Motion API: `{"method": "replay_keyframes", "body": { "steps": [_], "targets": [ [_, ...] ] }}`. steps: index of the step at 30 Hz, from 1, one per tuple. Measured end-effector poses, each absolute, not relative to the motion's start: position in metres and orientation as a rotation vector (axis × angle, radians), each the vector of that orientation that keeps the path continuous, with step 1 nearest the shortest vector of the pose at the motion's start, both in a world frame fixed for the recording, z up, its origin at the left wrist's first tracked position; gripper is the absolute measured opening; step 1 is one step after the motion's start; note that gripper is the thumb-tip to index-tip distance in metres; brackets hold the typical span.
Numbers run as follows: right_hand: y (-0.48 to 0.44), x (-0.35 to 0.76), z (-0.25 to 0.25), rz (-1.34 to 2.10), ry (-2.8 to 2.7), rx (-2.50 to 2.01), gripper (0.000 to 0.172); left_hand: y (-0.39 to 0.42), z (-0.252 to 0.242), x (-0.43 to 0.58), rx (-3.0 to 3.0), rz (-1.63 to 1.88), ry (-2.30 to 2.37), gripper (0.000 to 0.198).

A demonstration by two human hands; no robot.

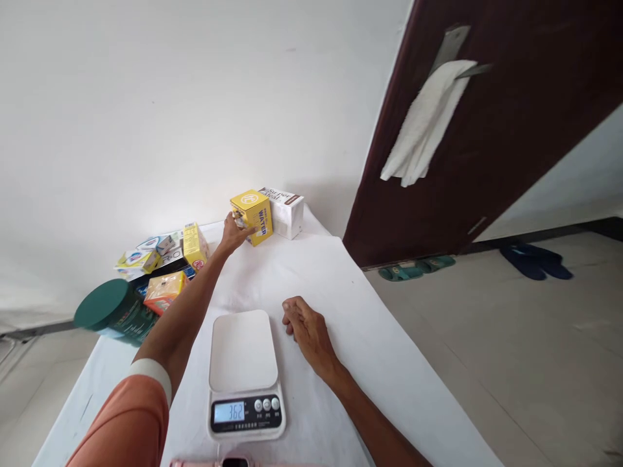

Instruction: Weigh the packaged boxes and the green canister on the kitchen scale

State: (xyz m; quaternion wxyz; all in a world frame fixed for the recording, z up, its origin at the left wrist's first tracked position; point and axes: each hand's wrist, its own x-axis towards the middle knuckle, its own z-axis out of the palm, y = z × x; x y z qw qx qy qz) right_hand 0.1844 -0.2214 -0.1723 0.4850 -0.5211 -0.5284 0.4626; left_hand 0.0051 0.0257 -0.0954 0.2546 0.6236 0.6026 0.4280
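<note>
The left hand (pixel 237 231) is extended to the upper centre of the frame and grasps the yellow box (pixel 261 224). Its opening is set to the width of the grip: the thumb lies across the near face, and the other fingers bear against the left side. The yellow box is upright, just beside the white box (pixel 290 218) on its right, near the wall.

The right hand (pixel 309 331) is located at the centre of the frame, over the table (pixel 370 363), just right of the scale (pixel 243 353). Its fingers are bent inward, part closed. The palm is hidden; whether the hand is fully clenched cannot be determined. No object is visible in it.

The scale is at the lower centre, between the two forearms. Its display (pixel 229 412) reads 362.

A group of packages occupies the left of the frame: the green tub (pixel 114 311), tilted; the orange pack (pixel 164 292); and the yellow carton (pixel 195 246), standing behind the orange pack.
</note>
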Motion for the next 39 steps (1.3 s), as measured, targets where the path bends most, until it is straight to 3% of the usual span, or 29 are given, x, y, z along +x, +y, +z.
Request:
{"method": "replay_keyframes", "body": {
  "steps": [4, 9, 12, 16, 22, 32, 39],
  "targets": [
    [-0.223, 0.184, -0.174, 1.084, -1.312, -1.298, 0.046, -0.032, -0.087, -0.004, 1.687, 1.008, 1.543, 0.104],
    [-0.224, 0.184, -0.170, 1.060, -1.357, -1.318, 0.048, -0.141, -0.078, -0.030, 2.017, 0.927, 1.243, 0.070],
    [-0.225, 0.185, -0.170, 1.044, -1.387, -1.320, 0.048, -0.183, -0.073, -0.058, 2.232, 0.887, 1.362, 0.060],
    [-0.226, 0.184, -0.171, 1.019, -1.403, -1.319, 0.049, -0.167, -0.060, -0.093, 2.278, 0.865, 1.879, 0.055],
    [-0.226, 0.183, -0.170, 1.025, -1.384, -1.303, 0.049, -0.079, -0.038, -0.094, 1.924, 0.525, 2.464, 0.058],
    [-0.224, 0.184, -0.166, 1.058, -1.372, -1.281, 0.047, -0.049, -0.039, -0.073, 1.883, 0.530, 2.440, 0.048],
    [-0.226, 0.184, -0.165, 1.052, -1.378, -1.276, 0.044, -0.126, 0.003, -0.078, 2.321, 0.777, 1.991, 0.053]
  ]
}}
